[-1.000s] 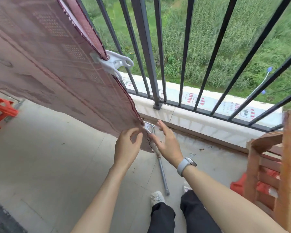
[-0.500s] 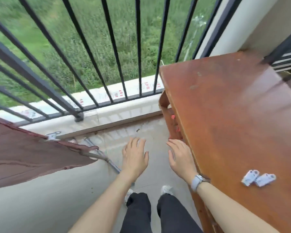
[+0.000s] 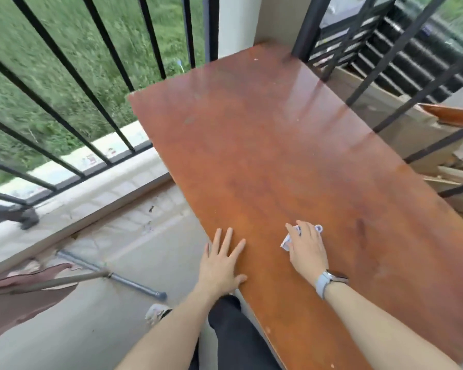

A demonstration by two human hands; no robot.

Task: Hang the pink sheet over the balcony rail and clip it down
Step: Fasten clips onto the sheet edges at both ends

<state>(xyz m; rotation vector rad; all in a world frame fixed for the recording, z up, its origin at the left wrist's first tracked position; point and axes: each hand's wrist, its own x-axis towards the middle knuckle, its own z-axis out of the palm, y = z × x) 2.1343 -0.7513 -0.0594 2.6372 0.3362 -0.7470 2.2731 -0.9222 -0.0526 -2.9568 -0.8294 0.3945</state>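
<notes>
The right hand [image 3: 306, 248] lies palm-down over small white plastic clips [image 3: 289, 240] on the table, its fingers reaching over them; whether they are closed round a clip or only touching cannot be told, since the hand covers most of the plastic; a bit of white shows at the far edge of the hand and more at its left side; a pale grey wristband with a dark watch face [image 3: 329, 280] circles that wrist. The left hand [image 3: 222, 265] rests flat with its fingers spread wide and straight at the near left edge of the long reddish-brown wooden table top [image 3: 265, 145], holding nothing. The table runs from near right to the far wall, beside the black metal balcony railing [image 3: 96, 102]; green field lies beyond the bars. The pink sheet [image 3: 19, 297] hangs at the near left edge of the view, well apart from both hands; a grey metal rod [image 3: 123, 279] lies on the pale tiled floor [image 3: 91, 329] just beside its lower corner.
</notes>
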